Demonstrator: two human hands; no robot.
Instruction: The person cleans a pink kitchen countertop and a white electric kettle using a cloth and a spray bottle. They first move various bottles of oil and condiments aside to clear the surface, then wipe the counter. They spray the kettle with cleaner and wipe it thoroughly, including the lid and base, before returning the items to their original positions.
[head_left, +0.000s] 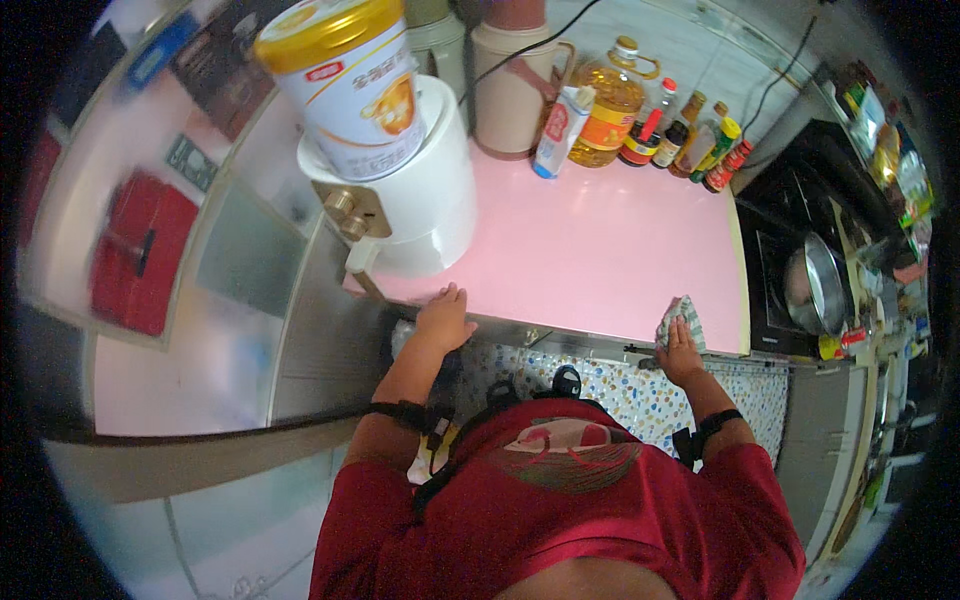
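Under my right hand (681, 355), a green-and-white striped cloth (681, 319) lies bunched on the pink countertop (600, 247), near its front right corner. The fingers press flat over the cloth. My left hand (444, 321) rests at the counter's front edge with its fingertips on the pink surface and nothing in it. Just beyond those fingertips stands a white air fryer (431, 202) with two gold knobs. A large tin with a gold lid (360, 97) sits on top of the fryer.
Along the wall stand a beige thermos flask (510, 90), a carton (561, 135), a jug of cooking oil (606, 109) and several sauce bottles (667, 135). To the right, a metal pan (821, 285) sits on a black gas stove (772, 262). A dark cable (540, 46) hangs across the thermos.
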